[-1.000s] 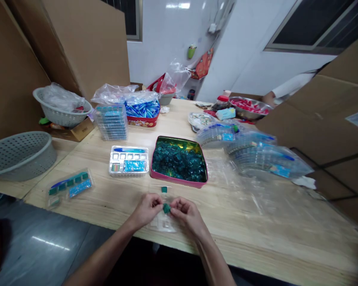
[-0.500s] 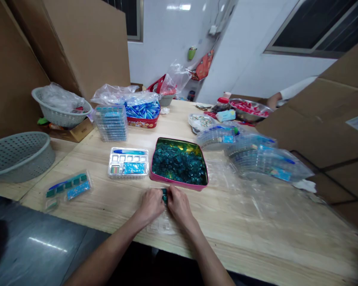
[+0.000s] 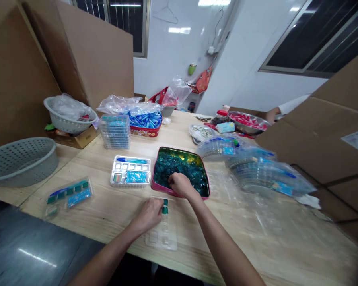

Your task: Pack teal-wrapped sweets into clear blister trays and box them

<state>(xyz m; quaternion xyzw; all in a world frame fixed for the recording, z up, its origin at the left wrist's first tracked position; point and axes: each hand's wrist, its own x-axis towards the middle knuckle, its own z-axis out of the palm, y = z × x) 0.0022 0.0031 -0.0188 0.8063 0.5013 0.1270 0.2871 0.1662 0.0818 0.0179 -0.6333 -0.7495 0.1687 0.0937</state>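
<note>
Near the table's front edge lies a clear plastic tray (image 3: 163,234) with two dark green squares (image 3: 165,207) in its far compartments. My left hand (image 3: 150,214) is closed on the tray's left side, beside the squares; its fingertips are partly hidden. My right hand (image 3: 181,185) reaches into a pink-rimmed tin (image 3: 167,191) of dark green translucent pieces (image 3: 193,173). Its fingers are curled down among the pieces, and what they grip cannot be made out. Left of the tin sits a filled clear tray (image 3: 130,171) with a blue pen and a blue packet.
A loose filled tray (image 3: 68,198) lies at left, before a grey basket (image 3: 20,163). Behind stand stacked trays (image 3: 115,133) and a red tin of blue pens (image 3: 144,122). Fanned clear trays (image 3: 262,174) lie right. Another person's hand (image 3: 273,115) is by a metal bowl (image 3: 247,122).
My right hand has left the clear tray and moved forward into the tin. My left hand stays at the tray, where two green squares now show. The camera view has tilted up slightly.
</note>
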